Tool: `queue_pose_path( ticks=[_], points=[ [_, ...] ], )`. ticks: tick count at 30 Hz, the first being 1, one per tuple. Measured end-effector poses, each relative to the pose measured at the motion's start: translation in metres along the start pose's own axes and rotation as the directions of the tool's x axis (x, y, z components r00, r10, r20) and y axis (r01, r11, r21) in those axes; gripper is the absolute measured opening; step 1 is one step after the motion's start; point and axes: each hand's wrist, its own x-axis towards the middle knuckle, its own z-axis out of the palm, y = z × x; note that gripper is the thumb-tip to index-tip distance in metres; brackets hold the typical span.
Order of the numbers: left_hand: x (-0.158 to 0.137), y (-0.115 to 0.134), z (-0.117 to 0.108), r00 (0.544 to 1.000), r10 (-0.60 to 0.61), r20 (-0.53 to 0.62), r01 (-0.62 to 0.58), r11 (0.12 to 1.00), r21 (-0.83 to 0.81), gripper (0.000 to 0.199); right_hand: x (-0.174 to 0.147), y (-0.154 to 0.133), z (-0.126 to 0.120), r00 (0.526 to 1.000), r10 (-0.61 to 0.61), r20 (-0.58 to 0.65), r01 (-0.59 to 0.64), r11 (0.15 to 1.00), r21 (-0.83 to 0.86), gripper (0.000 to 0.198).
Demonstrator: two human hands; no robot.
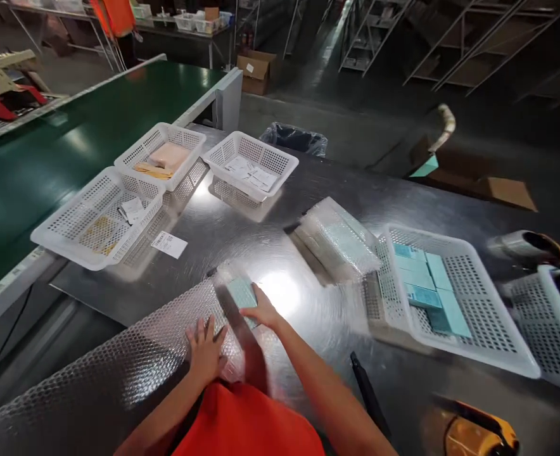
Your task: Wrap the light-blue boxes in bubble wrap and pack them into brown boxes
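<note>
A long strip of bubble wrap (166, 335) runs from the lower left to the table's middle. My left hand (205, 348) lies on it with fingers spread, holding nothing. At the strip's far end is a small light-teal box (242, 291). My right hand (265, 309) grips this box at its right side, thumb and fingers apart around it. A dark band, shadow or reflection, crosses between the two hands. Bubble-wrapped packs (339, 237) lie further off, beside a white basket (493, 304) with several teal boxes (427, 285).
Three white baskets, one with slips of paper (251, 172), stand at the far left. Near them lies a white label (169, 244). A black-handled tool (368, 392) and an orange tape dispenser (479, 434) sit at the right front. A green conveyor (94, 120) borders the table.
</note>
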Motion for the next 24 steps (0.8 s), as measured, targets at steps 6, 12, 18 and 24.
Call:
queue_pose_path(
  ticks=[6,12,18,24],
  points=[
    [-0.022,-0.026,0.019,0.991,0.077,0.107,-0.109,0.936,0.336,0.073,-0.035,-0.044,0.038,0.990,0.070,-0.120,-0.095,0.972,-0.214,0.099],
    [0.003,0.041,0.038,0.961,0.195,0.198,-0.236,0.948,0.213,0.060,-0.012,0.007,0.019,0.961,0.027,-0.276,-0.145,0.897,-0.418,0.089],
    [0.004,0.052,0.062,0.938,0.270,0.219,-0.318,0.921,0.227,0.061,0.021,0.053,-0.010,0.906,0.133,-0.402,-0.305,0.862,-0.404,0.089],
    [-0.008,0.015,0.028,0.890,0.369,0.270,-0.436,0.860,0.265,0.059,0.015,0.043,0.000,0.871,0.075,-0.486,-0.301,0.863,-0.406,0.085]
  ],
)
